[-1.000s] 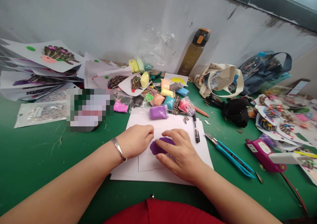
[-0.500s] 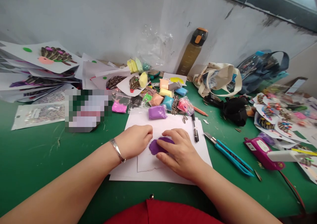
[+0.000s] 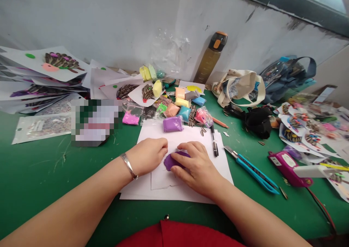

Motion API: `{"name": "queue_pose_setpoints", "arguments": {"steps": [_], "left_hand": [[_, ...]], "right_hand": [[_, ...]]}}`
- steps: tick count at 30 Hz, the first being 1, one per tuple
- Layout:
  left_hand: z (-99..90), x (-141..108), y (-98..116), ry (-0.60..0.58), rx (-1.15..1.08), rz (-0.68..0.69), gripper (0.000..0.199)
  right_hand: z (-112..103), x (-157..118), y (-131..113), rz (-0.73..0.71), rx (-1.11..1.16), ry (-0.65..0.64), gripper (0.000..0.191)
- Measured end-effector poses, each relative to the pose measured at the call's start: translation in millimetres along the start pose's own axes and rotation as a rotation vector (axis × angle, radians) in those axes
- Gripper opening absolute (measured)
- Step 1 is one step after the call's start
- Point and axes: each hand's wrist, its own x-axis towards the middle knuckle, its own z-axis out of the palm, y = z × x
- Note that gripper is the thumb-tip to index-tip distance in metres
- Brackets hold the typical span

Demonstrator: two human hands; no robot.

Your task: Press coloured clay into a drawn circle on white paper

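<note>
The right hand (image 3: 197,168) lies spread over a flattened lump of purple modelling clay (image 3: 170,162), its fingers splayed and pressing down rather than pinching, with the fingertips on the clay. The clay sits near the middle of a white paper sheet (image 3: 191,138), partly under that hand, and the sheet lies near the desk's front edge. A paper cut-out with an irregular edge (image 3: 163,179) lies on the sheet under the clay. The left hand (image 3: 147,156), with a silver bangle (image 3: 128,166) at its wrist, rests on the paper just beside the clay, its fingers held together and curled down around nothing visible. Beyond the sheet's far edge stands a sealed packet of purple clay (image 3: 172,124), among other coloured clay packets (image 3: 185,113) and loose striped sunflower seeds (image 3: 193,119). A black marker pen (image 3: 215,141) lies along the sheet's right side. Further right on the green desk (image 3: 40,188) lie a blue utility knife (image 3: 252,171) and a magenta hot glue gun (image 3: 287,168). Stacked seed-decorated paper pictures (image 3: 61,67) sit towards the desk's far left corner, and a blurred patch hides the thing beside them.
</note>
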Motion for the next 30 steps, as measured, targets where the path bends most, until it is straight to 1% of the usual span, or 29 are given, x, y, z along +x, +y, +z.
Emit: {"name": "queue_pose_setpoints", "arguments": {"steps": [2,7,12,19,23,25,28,30], "left_hand": [[-0.2,0,1,-0.003,-0.007,-0.002,0.021],[-0.4,0,1,-0.008,-0.022,-0.009,0.022],[-0.5,-1,1,-0.014,0.002,-0.030,0.022],[-0.4,-1,1,-0.009,-0.016,-0.013,0.022],[0.2,-1,0,-0.015,-0.008,-0.010,0.021],[0.4,-1,0,-0.013,-0.010,-0.010,0.021],[0.4,0,0,-0.009,-0.020,-0.009,0.021],[0.3,0,0,-0.016,-0.028,-0.016,0.021]], "right_hand": [[1,1,1,0.001,0.002,0.005,0.028],[-1,-1,6,0.045,0.045,0.084,0.025],[1,-1,6,0.029,0.016,0.017,0.026],[1,-2,6,0.043,0.037,0.048,0.026],[1,-1,2,0.029,0.022,0.003,0.027],[1,0,3,0.025,0.030,0.002,0.026],[0,0,11,0.047,0.095,0.070,0.025],[-1,0,18,0.092,0.155,0.116,0.027]]}}
